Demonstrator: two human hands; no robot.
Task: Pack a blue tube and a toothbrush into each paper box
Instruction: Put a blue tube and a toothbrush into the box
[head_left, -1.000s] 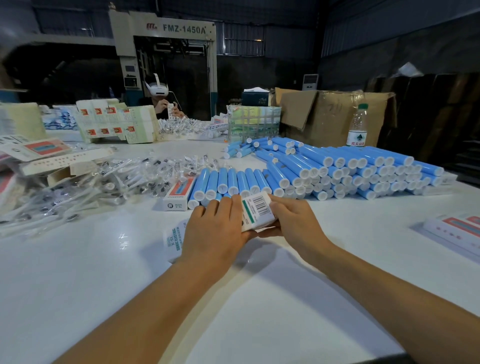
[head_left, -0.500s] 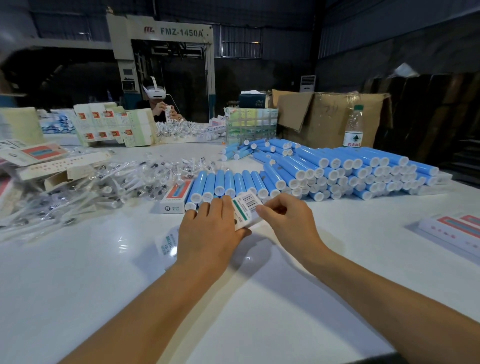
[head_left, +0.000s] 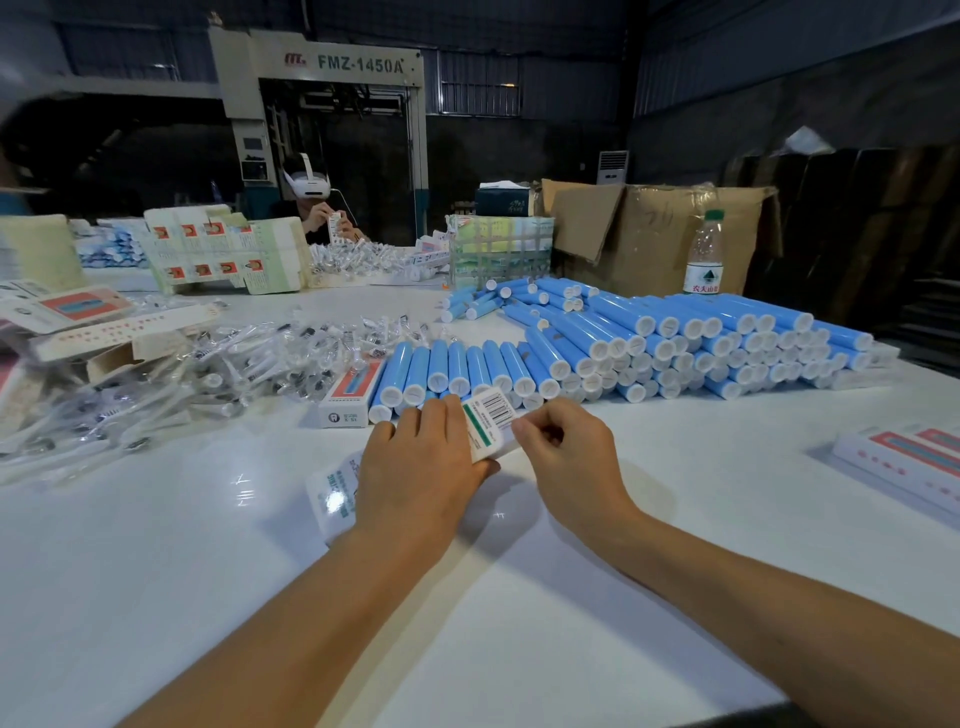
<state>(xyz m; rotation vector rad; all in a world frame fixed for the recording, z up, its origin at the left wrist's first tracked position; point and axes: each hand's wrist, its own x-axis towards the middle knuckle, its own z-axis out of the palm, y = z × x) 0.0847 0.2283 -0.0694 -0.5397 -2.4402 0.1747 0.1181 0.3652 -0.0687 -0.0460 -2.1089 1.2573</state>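
A white paper box with a barcode and a green stripe lies slanted on the white table; its near end shows left of my wrist. My left hand lies over the box's middle, fingers across the top, thumb under its edge. My right hand has curled fingers, its fingertips pinching the box's right end. Just behind stand a row of blue tubes with white caps and a big stack of them. Toothbrushes in clear wrappers lie heaped at the left.
A closed red-and-white box lies beside the tube row. More closed boxes sit at the right edge. Flat box blanks, a cardboard carton and a water bottle stand at the back. Another person works opposite.
My right hand slid from under the box to its right end and curled its fingers there. My left hand stayed on the box, which settled flatter onto the table.
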